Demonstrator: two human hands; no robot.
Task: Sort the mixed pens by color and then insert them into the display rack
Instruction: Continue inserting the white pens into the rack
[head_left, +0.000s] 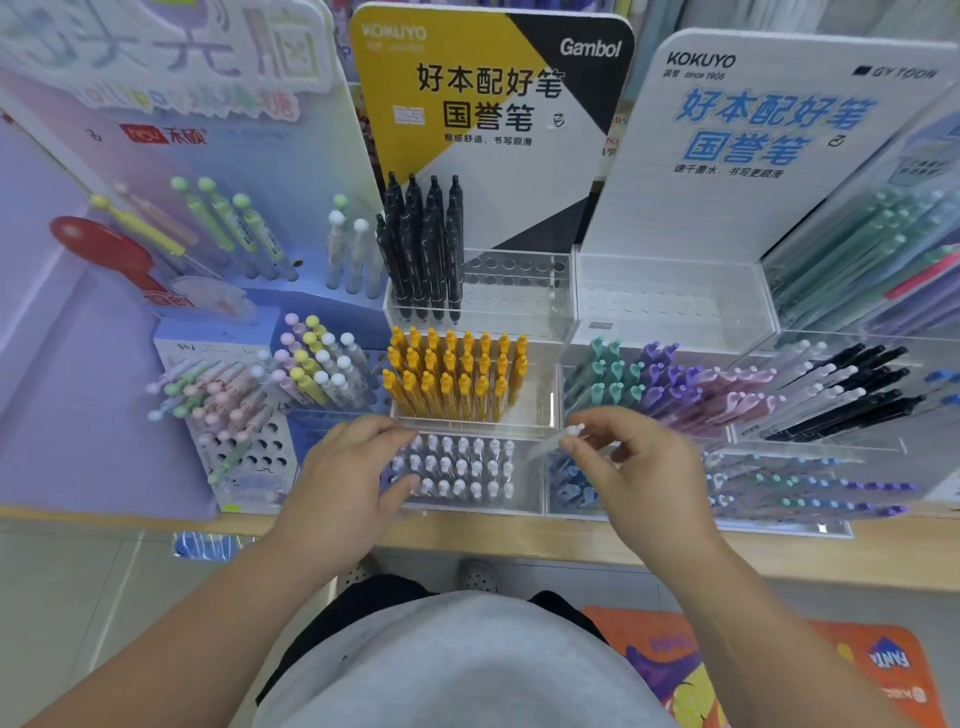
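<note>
Your grey shirt (467, 665) fills the bottom, with an orange mat (810, 670) on the floor to the right. Both arms reach over the wooden shelf edge (519, 540).

Your left hand (353, 483) sits against the left end of the white-pen tray (467, 506), fingers bent, thumb spread toward the front wall. Can't tell if it clamps the wall or just rests there.

Your right hand (644, 478) pinches a white pen (561, 440) between thumb and forefinger near its cap. The pen is tilted, cap up and to the right, barrel down and to the left. It is in the air just right of the white-pen tray and above the blue pens (571, 486). The tip is blurred.

Step in hand, as I read it: sorting looks mostly done and you are inserting a white pen with its own colour. The tray looks nearly full, and the free slot is not clear from here.

The next move calls for swinging the pen left over the tray, standing it upright, finding an open hole and dropping it tip first. Keep it out of the blue compartment.

Farther back the yellow pens (457, 376) stand packed in rows. Teal pens (602, 374) and purple pens (660, 374) are to their right. On the top tier the black pens (423, 249) fill the left part, with empty holes (519, 270) beside them. The yellow sign (467, 104) is behind them.
</note>
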